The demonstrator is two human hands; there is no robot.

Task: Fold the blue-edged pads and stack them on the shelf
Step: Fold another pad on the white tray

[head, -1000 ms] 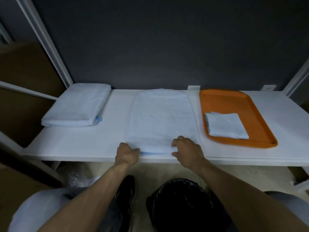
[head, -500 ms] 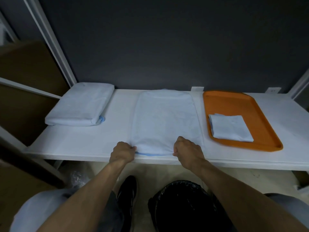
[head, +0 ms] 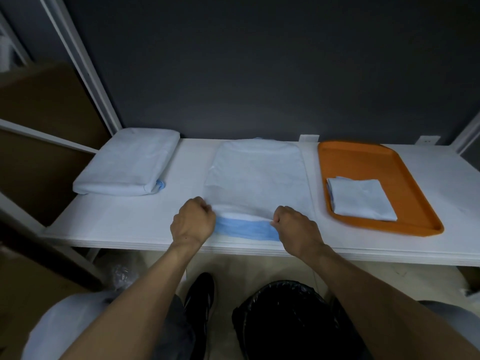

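Observation:
A pale blue-edged pad (head: pixel 257 178) lies lengthwise in the middle of the white shelf (head: pixel 117 224). My left hand (head: pixel 192 222) pinches its near left corner and my right hand (head: pixel 294 226) pinches its near right corner. The near edge is lifted and turned back, so a bright blue band of its underside shows between my hands. A stack of folded pads (head: pixel 127 167) sits at the shelf's left end, with a blue edge showing at its near right corner.
An orange tray (head: pixel 363 157) on the right of the shelf holds a small folded pale cloth (head: pixel 361 198). A dark wall closes the back. White frame posts stand at both sides. Below the shelf are a black-lined bin (head: pixel 285 320) and my shoe.
Both hands have lifted the pad's near edge and begun turning it away from me, exposing the blue underside. The view has shifted slightly downward.

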